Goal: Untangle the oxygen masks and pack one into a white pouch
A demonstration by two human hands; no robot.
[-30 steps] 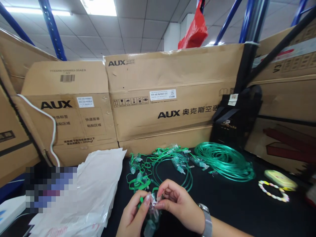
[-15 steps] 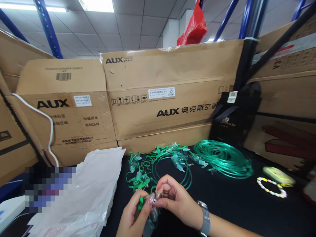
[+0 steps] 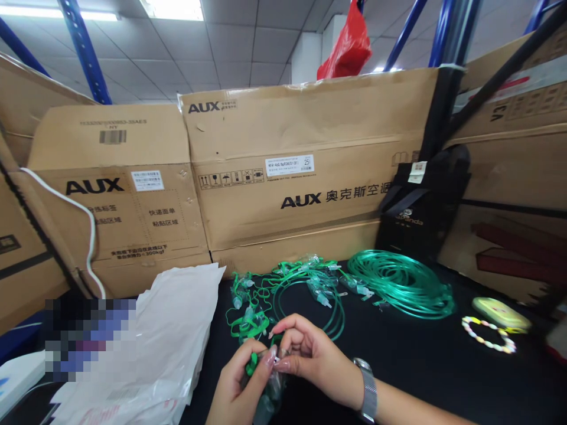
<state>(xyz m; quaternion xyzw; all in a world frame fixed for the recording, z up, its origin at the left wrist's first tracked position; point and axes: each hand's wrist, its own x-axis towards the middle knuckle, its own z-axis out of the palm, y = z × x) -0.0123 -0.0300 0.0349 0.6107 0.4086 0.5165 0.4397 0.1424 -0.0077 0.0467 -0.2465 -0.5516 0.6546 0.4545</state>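
Note:
A clear, green-tinted oxygen mask (image 3: 269, 396) with a green elastic strap is low at the front, partly hidden by my fingers. My left hand (image 3: 241, 383) is closed around it, thumb pressed on its upper edge. My right hand (image 3: 316, 363), with a watch at the wrist, pinches the same edge with thumb and finger, where a small whitish piece shows. The fingertips of both hands almost meet there. Just beyond my hands lie several more clear masks (image 3: 319, 290) with tangled green straps (image 3: 254, 324) and a thin loop of tubing.
A coil of green tubing (image 3: 398, 286) lies at the back right. Right of it are a bead bracelet (image 3: 487, 337) and a yellow-green case (image 3: 500, 313). White plastic bags (image 3: 146, 342) are stacked at the left. Cardboard panels (image 3: 301, 130) and a black bag (image 3: 416, 206) stand behind.
My right index finger has lifted and straightened a little away from the mask's edge, while the thumb stays there. The left hand and mask have barely shifted.

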